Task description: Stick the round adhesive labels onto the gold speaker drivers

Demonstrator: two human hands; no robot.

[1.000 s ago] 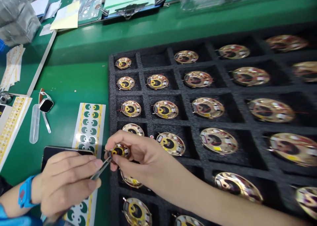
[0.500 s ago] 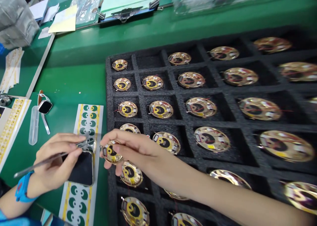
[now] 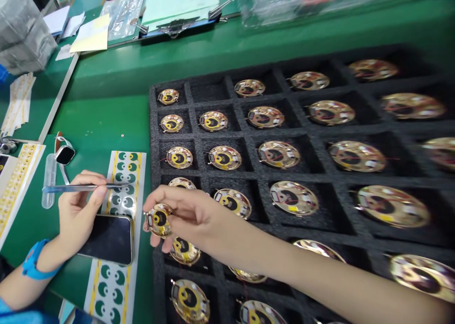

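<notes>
My right hand (image 3: 192, 217) reaches in from the right, pinching a round gold disc component (image 3: 159, 220) with a yellow ring and black centre by its edge, just above the black foam tray (image 3: 258, 177). Similar gold discs sit singly in the tray's square cells, and one cell's disc (image 3: 185, 251) lies right below my hand. My left hand (image 3: 78, 210) holds slim steel tweezers (image 3: 85, 188) level, above a black smartphone (image 3: 108, 239) and clear of the disc. A sheet of green-and-white round stickers (image 3: 124, 186) lies under the tweezers' tips.
A smartwatch (image 3: 64, 154) and a clear plastic tube (image 3: 49, 186) lie on the green mat (image 3: 101, 120) left of the tray. Yellow-edged sticker strips (image 3: 16, 182) are at far left. A clipboard (image 3: 174, 25) and a grey bag (image 3: 24, 35) stand beyond.
My left hand and the tweezers have drawn back left from the disc, uncovering the phone. The right hand keeps hold and has turned the disc's face upward. The view has shifted slightly.
</notes>
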